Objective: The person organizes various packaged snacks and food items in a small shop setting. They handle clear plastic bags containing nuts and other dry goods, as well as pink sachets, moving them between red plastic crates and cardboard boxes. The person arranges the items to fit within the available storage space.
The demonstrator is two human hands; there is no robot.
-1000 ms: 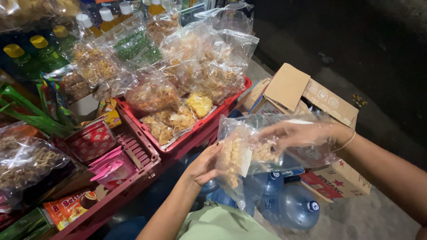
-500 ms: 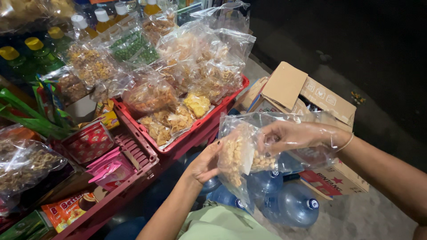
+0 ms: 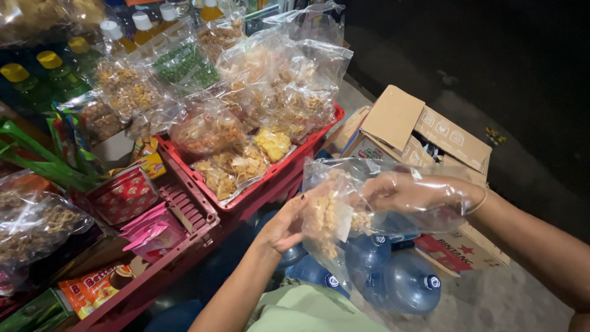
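I hold a clear plastic bag [image 3: 335, 246] of pale yellow snack pieces [image 3: 324, 220] in front of me. My left hand [image 3: 284, 226] grips the bag's left side from outside. My right hand [image 3: 409, 192] reaches inside the bag through its open end, covered by the clear film, with its fingers bent near the snack pieces. A thin bracelet circles my right wrist.
A red crate [image 3: 275, 181] of bagged snacks stands to the upper left, with bottles [image 3: 55, 64] behind. A second red crate [image 3: 184, 243] holds red and pink packets. Blue water jugs [image 3: 402, 283] lie below the bag, and open cardboard boxes [image 3: 424, 132] stand to the right.
My right hand has pushed slightly deeper into the bag, and the snack pieces have shifted toward the bag's left side. The left hand stays in place.
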